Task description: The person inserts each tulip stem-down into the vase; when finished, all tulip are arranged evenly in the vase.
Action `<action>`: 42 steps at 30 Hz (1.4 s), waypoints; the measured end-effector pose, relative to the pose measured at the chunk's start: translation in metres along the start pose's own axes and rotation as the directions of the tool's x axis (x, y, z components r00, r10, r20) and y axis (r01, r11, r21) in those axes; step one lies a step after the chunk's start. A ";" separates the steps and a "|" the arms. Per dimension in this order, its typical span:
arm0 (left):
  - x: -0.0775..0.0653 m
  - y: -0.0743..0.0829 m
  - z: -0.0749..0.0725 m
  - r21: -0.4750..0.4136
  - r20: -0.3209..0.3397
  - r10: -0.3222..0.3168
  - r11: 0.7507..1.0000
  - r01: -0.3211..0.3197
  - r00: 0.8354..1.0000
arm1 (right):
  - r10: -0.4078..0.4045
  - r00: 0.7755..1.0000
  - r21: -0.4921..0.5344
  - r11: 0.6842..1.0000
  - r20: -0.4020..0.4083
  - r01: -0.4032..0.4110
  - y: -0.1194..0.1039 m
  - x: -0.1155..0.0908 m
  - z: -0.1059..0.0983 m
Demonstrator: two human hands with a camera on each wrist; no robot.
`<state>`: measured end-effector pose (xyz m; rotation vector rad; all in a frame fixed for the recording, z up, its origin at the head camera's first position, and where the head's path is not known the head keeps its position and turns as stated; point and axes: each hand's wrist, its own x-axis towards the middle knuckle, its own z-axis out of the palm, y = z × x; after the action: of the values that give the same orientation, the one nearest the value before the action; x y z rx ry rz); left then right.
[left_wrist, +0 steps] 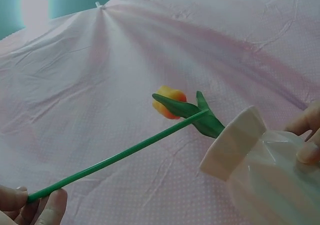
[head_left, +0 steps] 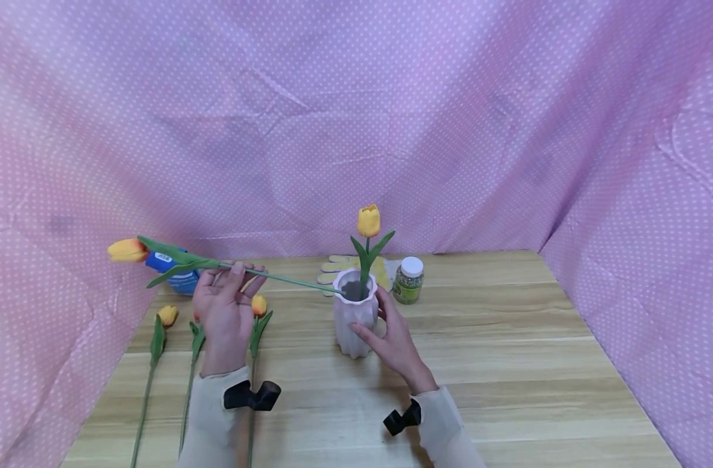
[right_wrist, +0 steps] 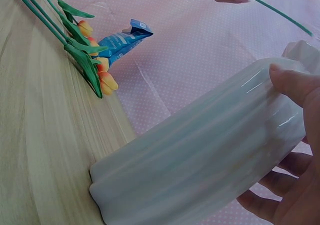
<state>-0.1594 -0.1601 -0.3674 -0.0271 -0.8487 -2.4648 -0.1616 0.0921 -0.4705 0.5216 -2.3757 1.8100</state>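
My left hand point(head_left: 224, 318) pinches the green stem of a yellow-orange artificial tulip point(head_left: 128, 250) between thumb and fingers. The tulip lies nearly level, its bloom pointing left and its bare stem end point(right_wrist: 306, 31) right at the mouth of the vase. With thumb and fingers round its upper side, my right hand point(head_left: 400, 338) holds the pale fluted vase point(head_left: 351, 328), which stands upright on the table. Another yellow tulip point(head_left: 368, 221) rises from the vase, its lower stem hidden inside. In the left wrist view, the held stem point(left_wrist: 120, 156) crosses in front of that tulip's leaves.
Several more tulips point(head_left: 168, 316) lie on the left of the wooden table point(head_left: 508, 364). A blue packet point(head_left: 183, 283) is at the back left. Behind the vase lies a yellow-and-white glove point(head_left: 337, 267), with a white-lidded jar point(head_left: 409, 281) beside it. Pink dotted cloth point(head_left: 333, 130) surrounds the table.
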 end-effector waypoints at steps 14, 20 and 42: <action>-0.003 -0.015 0.015 0.091 0.103 0.115 0.988 -0.124 0.988 | 0.013 1.000 -0.008 1.000 0.002 -0.013 0.001 0.001 0.000; -0.005 -0.019 0.019 0.173 0.150 0.172 0.965 -0.197 0.974 | 0.011 1.000 -0.005 1.000 0.005 -0.011 0.000 0.001 -0.001; -0.015 -0.036 0.031 0.268 0.235 0.281 0.902 -0.339 0.931 | 0.002 1.000 -0.012 1.000 -0.001 -0.002 0.003 0.001 0.000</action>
<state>-0.1684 -0.1110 -0.3658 -0.2727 -1.1999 -2.0326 -0.1634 0.0931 -0.4731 0.5171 -2.3855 1.7949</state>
